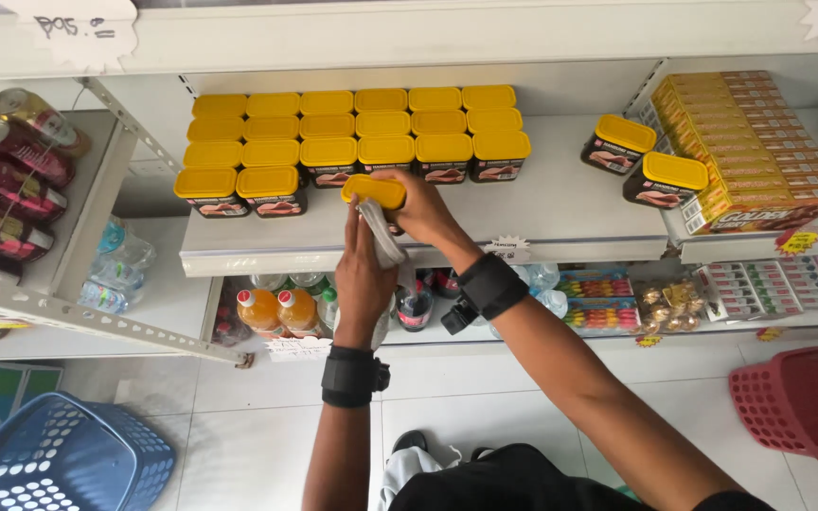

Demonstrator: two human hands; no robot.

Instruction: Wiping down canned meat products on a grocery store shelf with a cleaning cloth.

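Blue basket [68, 459] on floor, far left. Cans [7, 166] on side shelf. Main shelf [542, 213]: rows of yellow-lidded tins [352, 132] at left-centre. Left hand [364, 274] closed around a grey cloth [382, 232], pressing it up against a held tin [374, 192] — dark body, yellow lid, near shelf's front edge. Right hand [423, 203] wraps that tin from the right, fingers shut on it. Two more tins [644, 161] and yellow boxes [745, 142] toward right end; red basket [807, 402] far right.

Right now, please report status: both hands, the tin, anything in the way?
Right hand grips yellow-lidded tin at shelf edge. Left hand presses grey cloth against it. Rows of tins close behind.
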